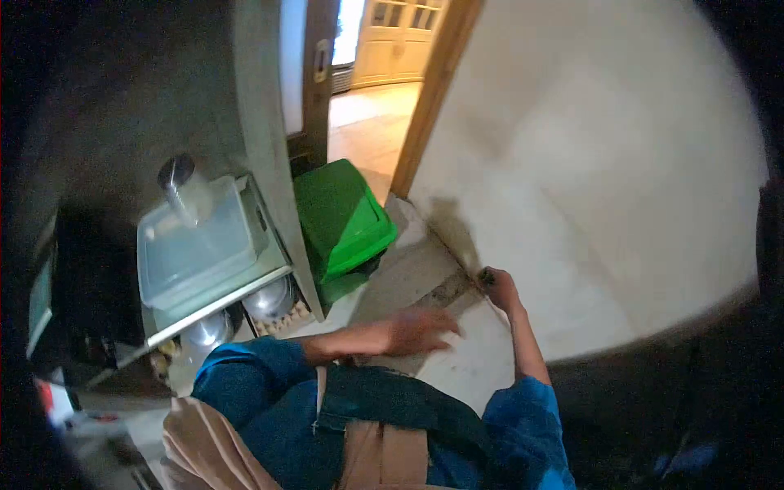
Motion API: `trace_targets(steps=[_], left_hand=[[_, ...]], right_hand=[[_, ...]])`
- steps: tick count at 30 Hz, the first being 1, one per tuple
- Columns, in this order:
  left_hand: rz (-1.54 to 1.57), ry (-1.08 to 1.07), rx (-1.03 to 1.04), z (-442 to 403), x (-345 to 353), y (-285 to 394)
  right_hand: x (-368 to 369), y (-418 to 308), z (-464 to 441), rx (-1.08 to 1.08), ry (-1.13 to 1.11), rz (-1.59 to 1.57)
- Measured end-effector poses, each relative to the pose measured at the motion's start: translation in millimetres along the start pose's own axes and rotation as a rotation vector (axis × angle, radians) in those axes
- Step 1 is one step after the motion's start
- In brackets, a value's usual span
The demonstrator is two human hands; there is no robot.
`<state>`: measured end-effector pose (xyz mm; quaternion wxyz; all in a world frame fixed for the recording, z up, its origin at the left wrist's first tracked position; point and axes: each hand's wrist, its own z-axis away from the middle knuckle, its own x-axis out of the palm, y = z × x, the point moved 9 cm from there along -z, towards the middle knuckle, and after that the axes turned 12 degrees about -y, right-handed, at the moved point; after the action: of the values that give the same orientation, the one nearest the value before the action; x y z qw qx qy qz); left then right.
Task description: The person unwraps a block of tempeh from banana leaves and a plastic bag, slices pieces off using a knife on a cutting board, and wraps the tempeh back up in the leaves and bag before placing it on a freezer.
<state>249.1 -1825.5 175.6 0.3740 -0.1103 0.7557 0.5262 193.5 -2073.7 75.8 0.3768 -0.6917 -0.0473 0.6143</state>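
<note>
My left hand (420, 331) is in front of my apron (392, 408), smeared by motion, with its fingers stretched out and apart. Nothing shows in it. To the right, my right hand (502, 287) is closed around a small dark thing (487, 278), held out near the white wall (604, 163). Most of that thing is hidden by the fingers, and its kind cannot be made out. Beyond both hands stands a bin with a bright green lid (343, 216), in front of the door opening. Neither hand touches it.
On the left, a metal shelf (220, 306) carries a translucent plastic tub (196, 257) with a clear container (188, 192) on it. Metal bowls (269, 298) and an egg tray (286, 321) are below. A sliding door (310, 98) stands partly open onto a lit room.
</note>
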Motion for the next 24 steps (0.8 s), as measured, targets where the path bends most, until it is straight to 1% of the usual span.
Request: trace_targets(steps=[1, 2, 3, 4, 5, 6, 7, 8, 9, 10, 12, 13, 14, 15, 16, 17, 18, 19, 20, 21, 22, 23, 24], left_hand=[[-0.048, 0.124, -0.167, 31.7, -4.7, -64.7], [-0.212, 0.06, -0.468, 64.8, -5.5, -112.2], [-0.261, 0.162, -0.587, 118.7, 37.0, -201.5], [-0.328, 0.045, -0.894, 158.9, 35.1, -206.5], [-0.48, 0.038, -0.976, 213.3, 83.5, -250.8], [-0.32, -0.19, -1.189, 243.6, 93.8, -239.6], [-0.11, -0.227, -1.289, 288.6, 138.2, -258.7], [0.068, -0.303, -1.367, 321.9, 174.4, -264.5], [0.129, -0.235, -1.365, 356.5, 217.6, -271.5], [0.216, -0.117, -1.335, 384.5, 254.1, -269.9], [0.25, 0.152, -1.471, 420.3, 283.6, -225.3], [0.405, 0.366, -1.593, 432.3, 296.9, -195.7], [0.447, 0.629, -1.608, 451.9, 331.6, -174.0], [0.452, 0.778, -1.737, 443.1, 332.7, -138.5], [0.302, 0.915, -1.793, 458.9, 377.6, -122.7], [0.988, 1.69, -1.424, 437.1, 405.3, -89.6], [1.232, 1.68, -1.169, 414.4, 431.9, -75.0], [1.15, 1.643, -1.415, 385.8, 432.7, -49.0], [1.082, 1.589, -1.657, 355.3, 442.2, -19.1], [1.217, 1.745, -1.464, 329.7, 456.0, -17.1], [1.322, 1.917, -1.236, 298.4, 485.0, -12.8], [1.252, 1.787, -1.485, 269.5, 493.5, -7.3], [1.191, 1.657, -1.727, 249.4, 501.3, -4.4]], right_hand=[[7.9, -0.9, -35.1, -0.075, -0.036, 0.111], [21.3, 0.1, -66.5, -0.15, -0.075, 0.216], [38.4, 8.1, -94.3, -0.208, -0.094, 0.223], [51.6, -3.6, -120.1, -0.218, -0.157, 0.243], [63.7, -33.4, -136.1, -0.225, -0.216, 0.257], [76.0, -49.9, -150.8, -0.231, -0.267, 0.268], [112.9, -24.4, -179.6, -0.327, -0.281, 0.268], [129.6, -31.9, -207.8, -0.313, -0.373, 0.232], [150.8, -49.1, -232.4, -0.295, -0.468, 0.198], [171.2, -63.6, -253.6, -0.274, -0.56, 0.17], [202.1, -84.4, -300.8, -0.376, -0.565, 0.229], [222.1, -82.7, -322.6, -0.412, -0.54, 0.219], [247.4, -77.5, -346.8, -0.451, -0.514, 0.211], [269.9, -74.8, -368.7, -0.49, -0.482, 0.196], [292.2, -71.7, -392.6, -0.448, -0.552, 0.208], [313.0, -66.3, -411.6, -0.403, -0.622, 0.221], [336.3, -59.0, -424.1, -0.364, -0.704, 0.243], [367.8, -43.3, -437.7, -0.239, -0.846, 0.384], [373.8, -43.7, -436.9, -0.261, -0.819, 0.382], [376.1, -45.7, -428.0, -0.31, -0.794, 0.388], [370.3, -66.1, -413.4, -0.502, -0.859, 0.407], [418.1, -30.7, -422.6, -0.359, -1.04, 0.337], [421.0, -38.4, -415.0, -0.484, -1.114, -0.27]])
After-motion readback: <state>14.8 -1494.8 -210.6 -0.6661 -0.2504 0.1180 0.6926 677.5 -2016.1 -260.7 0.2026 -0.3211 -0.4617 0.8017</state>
